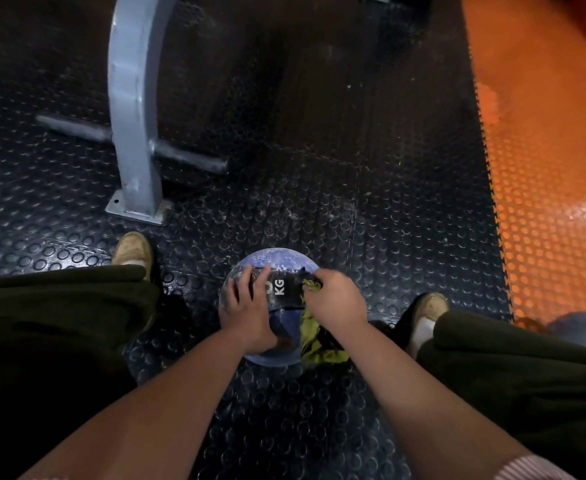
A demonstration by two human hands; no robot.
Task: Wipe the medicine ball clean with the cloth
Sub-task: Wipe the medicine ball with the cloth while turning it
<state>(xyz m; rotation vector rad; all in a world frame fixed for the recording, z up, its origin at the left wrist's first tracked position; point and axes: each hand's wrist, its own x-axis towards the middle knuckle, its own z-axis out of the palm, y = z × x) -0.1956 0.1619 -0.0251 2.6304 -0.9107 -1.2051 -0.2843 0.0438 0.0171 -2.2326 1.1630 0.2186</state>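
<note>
Head view | left hand (246,306) flat, steadying ball (277,261) | right hand (336,303) clutches cloth (310,337) at ball's right | risk: hard wipe could roll ball from under flat palm

Head camera, steeply downward, close above floor (319,168).

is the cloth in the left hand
No, the right hand grips the green cloth against the medicine ball, while the left hand rests bare on it.
</note>
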